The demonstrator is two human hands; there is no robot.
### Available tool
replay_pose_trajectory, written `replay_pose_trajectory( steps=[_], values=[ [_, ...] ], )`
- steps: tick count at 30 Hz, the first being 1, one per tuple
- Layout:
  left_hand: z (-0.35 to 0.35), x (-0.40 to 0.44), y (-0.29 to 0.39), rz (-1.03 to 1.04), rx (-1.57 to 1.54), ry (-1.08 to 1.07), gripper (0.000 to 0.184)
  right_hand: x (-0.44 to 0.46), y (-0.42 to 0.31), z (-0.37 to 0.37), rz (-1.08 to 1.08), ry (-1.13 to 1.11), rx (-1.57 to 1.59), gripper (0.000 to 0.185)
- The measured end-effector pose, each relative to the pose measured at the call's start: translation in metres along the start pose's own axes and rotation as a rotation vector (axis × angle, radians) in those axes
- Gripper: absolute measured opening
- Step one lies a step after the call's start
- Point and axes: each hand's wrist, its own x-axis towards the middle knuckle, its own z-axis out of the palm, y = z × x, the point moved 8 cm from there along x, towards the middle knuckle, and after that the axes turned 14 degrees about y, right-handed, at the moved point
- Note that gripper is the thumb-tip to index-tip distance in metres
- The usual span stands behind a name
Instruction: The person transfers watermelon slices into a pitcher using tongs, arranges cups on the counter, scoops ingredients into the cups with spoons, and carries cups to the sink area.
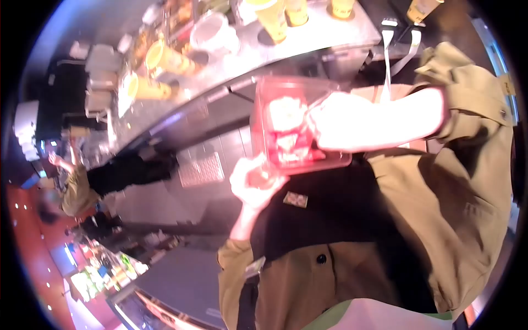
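Observation:
A clear, reddish-looking plastic container is held in front of my apron, high in the middle of the view. My left hand grips it by its lower corner, with the fingers wrapped round the wall. Inside lie pale and dark red pieces whose kind is blurred by glare. My right hand reaches over the other side into the container, its fingers drawn together near the pale contents. Strong light washes out the fingertips, and what they pinch, if anything, is hidden.
A steel counter runs along the top with several yellow paper cups and a white tub. Food trays stand behind. Another person works farther along the counter at left. A mat lies on the floor.

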Motion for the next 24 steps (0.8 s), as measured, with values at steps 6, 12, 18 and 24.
replay_pose_trajectory(
  steps=[6,12,18,24],
  values=[
    [0.004,0.003,-0.003,0.073,-0.008,0.034,0.049,-0.010,0.006,-0.018,-0.030,0.173,-0.085,0.017],
    [0.008,-0.003,-0.022,-0.050,-0.026,0.070,0.043,-0.039,0.038,-0.029,0.265,0.091,-0.127,0.025],
    [0.013,0.004,-0.024,-0.078,-0.053,0.092,0.040,-0.066,0.060,-0.035,0.437,0.135,0.037,0.034],
    [0.025,0.003,-0.023,-0.104,-0.021,0.105,0.039,-0.092,0.083,-0.035,0.650,0.082,0.416,0.033]
  ],
)
